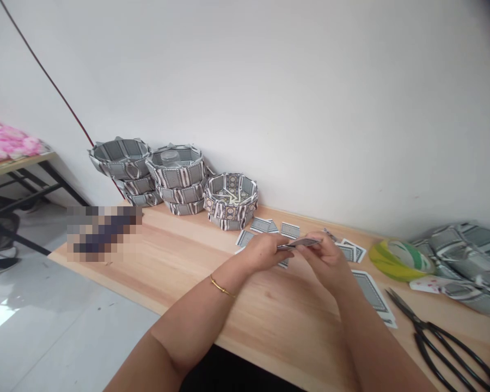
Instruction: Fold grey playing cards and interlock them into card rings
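Observation:
Between both hands, above the wooden table [179,261], is a grey patterned playing card [306,243] seen nearly edge-on. My left hand [265,251], with a gold bracelet at the wrist, pinches its left end. The fingers of my right hand [324,258] close on its right end. Whether it is one card or more, or folded, I cannot tell. Loose grey-backed cards [263,225] lie just beyond my hands. More cards [349,251] are to the right of my right hand, and a larger card pile [371,296] sits beside my right forearm.
Round baskets of folded cards stand along the wall: a tall stack [124,169], another stack [179,182] and a shorter one [231,201]. Black-handled scissors [424,326], a yellow tape roll [396,261] and grey folded card work [469,256] lie at right. Pink flowers [8,141] rest on another table.

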`<action>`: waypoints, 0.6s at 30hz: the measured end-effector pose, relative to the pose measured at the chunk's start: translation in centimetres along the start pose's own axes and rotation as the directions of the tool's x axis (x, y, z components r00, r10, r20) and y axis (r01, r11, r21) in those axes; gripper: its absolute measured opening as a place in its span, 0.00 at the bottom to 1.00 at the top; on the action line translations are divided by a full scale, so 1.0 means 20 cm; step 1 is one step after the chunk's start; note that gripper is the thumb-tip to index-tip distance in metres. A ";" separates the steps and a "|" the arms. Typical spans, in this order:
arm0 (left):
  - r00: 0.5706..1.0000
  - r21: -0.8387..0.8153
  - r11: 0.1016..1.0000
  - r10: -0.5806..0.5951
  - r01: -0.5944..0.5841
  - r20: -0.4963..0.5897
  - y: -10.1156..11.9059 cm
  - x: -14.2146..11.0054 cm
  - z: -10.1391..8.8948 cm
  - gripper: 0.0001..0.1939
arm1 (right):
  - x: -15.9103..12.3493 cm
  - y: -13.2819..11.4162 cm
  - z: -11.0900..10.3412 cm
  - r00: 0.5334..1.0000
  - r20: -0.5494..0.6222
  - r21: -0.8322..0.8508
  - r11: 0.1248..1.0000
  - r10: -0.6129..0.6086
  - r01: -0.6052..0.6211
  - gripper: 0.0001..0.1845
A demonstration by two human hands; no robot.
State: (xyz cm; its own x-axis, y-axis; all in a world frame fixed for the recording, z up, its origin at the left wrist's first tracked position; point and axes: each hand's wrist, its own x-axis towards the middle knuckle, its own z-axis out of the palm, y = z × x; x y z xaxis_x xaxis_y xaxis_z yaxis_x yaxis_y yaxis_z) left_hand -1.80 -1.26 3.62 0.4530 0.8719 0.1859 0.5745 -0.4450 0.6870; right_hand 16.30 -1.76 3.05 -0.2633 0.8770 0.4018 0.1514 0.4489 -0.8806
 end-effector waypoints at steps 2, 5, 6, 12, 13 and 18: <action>1.000 -0.010 1.000 -0.003 0.003 -0.006 0.00 0.00 0.00 0.11 | 0.00 0.00 0.00 1.000 0.014 0.020 1.000 0.002 -0.003 0.07; 1.000 -0.022 1.000 -0.009 0.009 -0.008 0.00 0.00 -0.01 0.11 | 0.00 0.01 -0.01 0.999 0.036 -0.004 1.000 -0.017 0.018 0.07; 1.000 -0.026 1.000 -0.007 0.007 -0.007 0.00 0.00 -0.01 0.11 | 0.00 0.01 -0.02 0.999 0.037 -0.026 0.999 -0.026 0.027 0.07; 1.000 -0.038 0.999 -0.012 0.013 0.015 0.00 0.00 -0.01 0.12 | 0.00 0.01 -0.02 0.998 0.056 -0.083 0.996 -0.042 0.046 0.07; 1.000 -0.040 0.999 -0.011 0.012 0.016 0.00 0.00 -0.01 0.12 | 0.00 0.01 -0.02 0.998 0.054 -0.079 0.996 -0.041 0.045 0.07; 1.000 -0.064 0.998 -0.010 0.011 0.011 0.00 0.00 -0.01 0.13 | 0.01 0.03 -0.02 0.997 0.071 -0.007 1.000 0.021 -0.021 0.09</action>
State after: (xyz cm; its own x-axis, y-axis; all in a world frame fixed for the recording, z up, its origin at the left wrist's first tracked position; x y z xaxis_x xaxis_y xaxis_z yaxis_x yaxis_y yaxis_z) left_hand -1.94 -1.26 3.67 0.4545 0.8741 0.1713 0.5346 -0.4215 0.7325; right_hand 16.66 -1.33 2.72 -0.3274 0.8718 0.3643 0.1637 0.4320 -0.8869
